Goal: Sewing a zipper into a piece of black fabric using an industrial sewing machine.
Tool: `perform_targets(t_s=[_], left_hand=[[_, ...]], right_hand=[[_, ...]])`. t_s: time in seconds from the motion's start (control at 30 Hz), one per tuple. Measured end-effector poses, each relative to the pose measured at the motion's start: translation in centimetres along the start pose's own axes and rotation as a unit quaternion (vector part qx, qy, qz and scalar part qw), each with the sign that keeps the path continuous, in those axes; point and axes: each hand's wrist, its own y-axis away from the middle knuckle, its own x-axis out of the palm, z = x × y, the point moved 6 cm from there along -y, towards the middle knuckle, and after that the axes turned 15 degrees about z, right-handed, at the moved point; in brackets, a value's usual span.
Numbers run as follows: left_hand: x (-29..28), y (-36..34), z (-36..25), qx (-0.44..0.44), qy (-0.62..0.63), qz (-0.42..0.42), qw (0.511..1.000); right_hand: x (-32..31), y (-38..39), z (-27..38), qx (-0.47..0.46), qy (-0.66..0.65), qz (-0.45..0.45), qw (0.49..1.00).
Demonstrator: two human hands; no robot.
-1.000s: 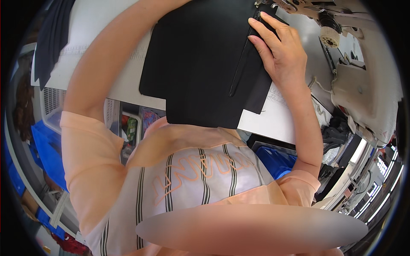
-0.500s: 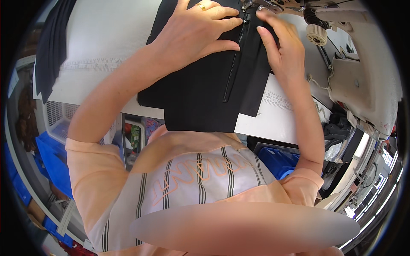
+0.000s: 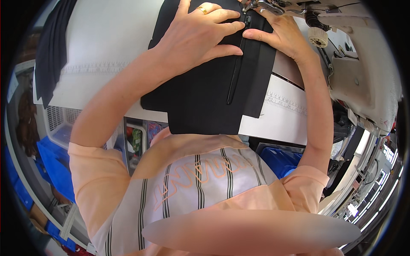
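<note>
A black fabric piece (image 3: pixel 200 102) lies on the white table, its near end hanging past the front edge. A black zipper (image 3: pixel 234 79) runs lengthwise along it, its upper end close to the sewing machine's presser foot (image 3: pixel 244 7). My left hand (image 3: pixel 205 32) rests flat on the fabric left of the zipper, fingers spread and fingertips beside it. On the other side my right hand (image 3: pixel 284 34) reaches behind the needle area, its thumb stretched onto the fabric near the zipper. The machine partly hides its fingers.
The sewing machine (image 3: pixel 363 81) fills the right side, with a cream knob (image 3: pixel 317 37) near its head. More dark fabric (image 3: pixel 53 47) drapes over the table's left. Ruler markings cross the white table (image 3: pixel 100 42). Below stand a white basket (image 3: pixel 64 119) and blue bins (image 3: pixel 55 166).
My right hand has shifted farther in behind the presser foot, and its thumb has come left onto the fabric by the zipper. My left hand stays almost in place.
</note>
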Motion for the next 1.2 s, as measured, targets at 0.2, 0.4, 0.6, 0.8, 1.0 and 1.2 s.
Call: perform_targets(t_s=[0.2, 0.4, 0.6, 0.8, 1.0, 1.2], left_hand=[[-0.2, -0.2, 0.2, 0.000, 0.020, 0.019, 1.000], [-0.1, -0.3, 0.3, 0.000, 0.028, 0.023, 0.999], [0.1, -0.4, 0.2, -0.009, 0.018, 0.026, 0.999], [0.4, -0.3, 0.5, -0.008, 0.011, 0.031, 0.999], [0.8, -0.5, 1.0, -0.007, -0.029, 0.011, 1.000], [0.8, -0.6, 1.0, -0.009, -0.025, -0.013, 1.000]], right_hand=[[-0.2, 0.1, -0.3, 0.026, 0.005, -0.006, 1.000], [-0.9, 0.8, 0.9, -0.039, -0.048, -0.069, 0.996], [1.3, 4.5, 4.2, -0.106, 0.112, -0.338, 0.928], [1.9, 4.6, 3.2, -0.043, 0.039, -0.283, 0.958], [1.4, 4.5, 3.7, -0.027, 0.048, -0.280, 0.958], [1.4, 4.3, 3.1, -0.034, 0.042, -0.288, 0.956]])
